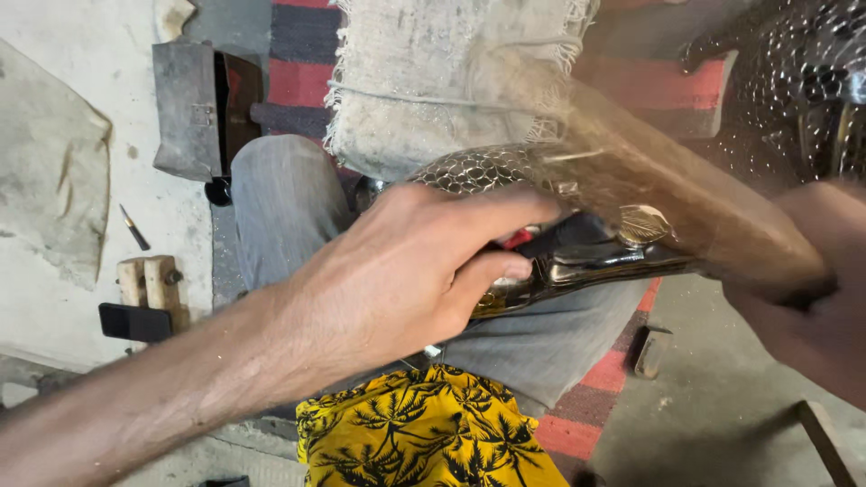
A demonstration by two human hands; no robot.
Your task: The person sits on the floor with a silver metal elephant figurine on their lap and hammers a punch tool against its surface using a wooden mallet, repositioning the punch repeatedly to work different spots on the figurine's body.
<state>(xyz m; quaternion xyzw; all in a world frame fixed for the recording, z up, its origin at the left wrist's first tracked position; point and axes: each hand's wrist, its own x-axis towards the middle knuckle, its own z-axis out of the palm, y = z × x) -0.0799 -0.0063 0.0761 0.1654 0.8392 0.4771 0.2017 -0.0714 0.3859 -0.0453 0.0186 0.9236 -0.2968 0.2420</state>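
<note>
My left hand point(406, 271) presses down on a shiny metal piece point(478, 169) with a hammered scale pattern, which rests on my knee in grey trousers point(289, 198). The fingers curl over its dark polished edge point(586, 261). My right hand point(803, 298), at the right edge, is closed around the end of a long brown wooden tool point(649, 180). The tool is blurred by motion and lies across the metal piece. What is under the tool's far end is hidden by the blur.
A fringed woven cloth point(433, 72) lies on a red and dark striped rug point(302, 81). A grey metal block point(189, 108), a small pointed tool point(135, 228) and wooden blocks point(152, 284) sit at left. Another hammered metal vessel point(794, 72) is at top right.
</note>
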